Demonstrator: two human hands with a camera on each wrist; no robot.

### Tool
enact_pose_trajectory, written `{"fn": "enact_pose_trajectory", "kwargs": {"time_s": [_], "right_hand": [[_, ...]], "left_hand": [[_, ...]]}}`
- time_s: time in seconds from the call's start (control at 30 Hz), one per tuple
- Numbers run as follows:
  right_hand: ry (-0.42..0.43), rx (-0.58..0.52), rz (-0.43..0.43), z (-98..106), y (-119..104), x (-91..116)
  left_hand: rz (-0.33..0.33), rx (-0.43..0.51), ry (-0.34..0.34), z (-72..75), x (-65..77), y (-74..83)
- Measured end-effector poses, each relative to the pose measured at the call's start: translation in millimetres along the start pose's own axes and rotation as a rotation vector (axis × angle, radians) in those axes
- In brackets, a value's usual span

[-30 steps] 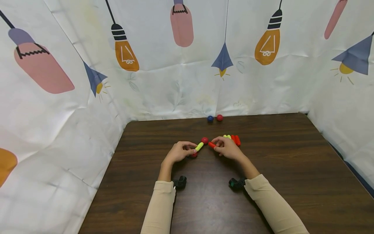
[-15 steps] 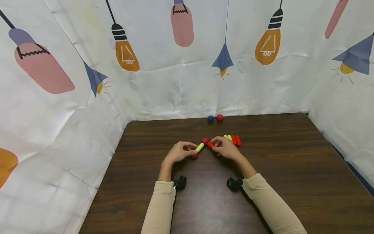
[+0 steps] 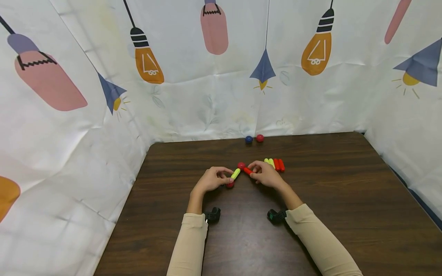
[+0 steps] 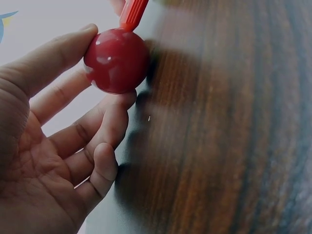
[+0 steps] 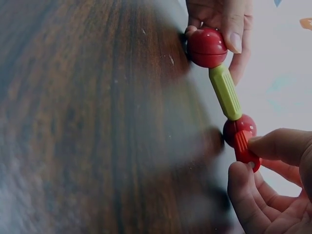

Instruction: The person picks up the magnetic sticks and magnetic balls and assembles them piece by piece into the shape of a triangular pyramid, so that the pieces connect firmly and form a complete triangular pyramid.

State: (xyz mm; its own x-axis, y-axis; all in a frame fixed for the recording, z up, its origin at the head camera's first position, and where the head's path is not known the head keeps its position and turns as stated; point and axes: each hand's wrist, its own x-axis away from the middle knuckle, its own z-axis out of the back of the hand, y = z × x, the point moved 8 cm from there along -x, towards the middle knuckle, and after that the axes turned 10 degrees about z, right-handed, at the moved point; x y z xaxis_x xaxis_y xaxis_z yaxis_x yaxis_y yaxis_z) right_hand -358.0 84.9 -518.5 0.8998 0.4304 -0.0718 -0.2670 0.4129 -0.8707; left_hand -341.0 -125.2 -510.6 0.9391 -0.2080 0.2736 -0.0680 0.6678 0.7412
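Observation:
My left hand [image 3: 211, 179] pinches a red ball [image 4: 117, 61] between thumb and fingers. From this ball a yellow-green ribbed rod [image 5: 225, 92] runs to a second red ball [image 5: 240, 127], also seen as the far red ball [image 3: 241, 165] in the head view. Thumb and fingertips of my right hand [image 3: 267, 175] pinch a short red rod [image 5: 245, 146], whose end meets that second ball. Whether it is fixed in the ball cannot be told. In the left wrist view the near ball hides the yellow-green rod.
Behind my right hand, yellow-green rods [image 3: 269, 161] and red rods [image 3: 279, 165] lie side by side. At the table's back edge sit a blue ball [image 3: 248, 140] and another red ball [image 3: 260, 138]. A printed white curtain [image 3: 228, 103] encloses the brown table [image 3: 310, 184].
My right hand has shifted a little left, bringing the red rod from just beside the second ball up against it. My left hand has stayed nearly still.

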Motion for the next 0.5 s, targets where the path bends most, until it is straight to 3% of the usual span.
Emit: {"fn": "enact_pose_trajectory", "kwargs": {"time_s": [0.5], "right_hand": [[-0.012, 0.004, -0.007, -2.9, -1.1, -4.5]], "left_hand": [[-0.012, -0.009, -0.035, -2.5, 0.4, 3.7]]}}
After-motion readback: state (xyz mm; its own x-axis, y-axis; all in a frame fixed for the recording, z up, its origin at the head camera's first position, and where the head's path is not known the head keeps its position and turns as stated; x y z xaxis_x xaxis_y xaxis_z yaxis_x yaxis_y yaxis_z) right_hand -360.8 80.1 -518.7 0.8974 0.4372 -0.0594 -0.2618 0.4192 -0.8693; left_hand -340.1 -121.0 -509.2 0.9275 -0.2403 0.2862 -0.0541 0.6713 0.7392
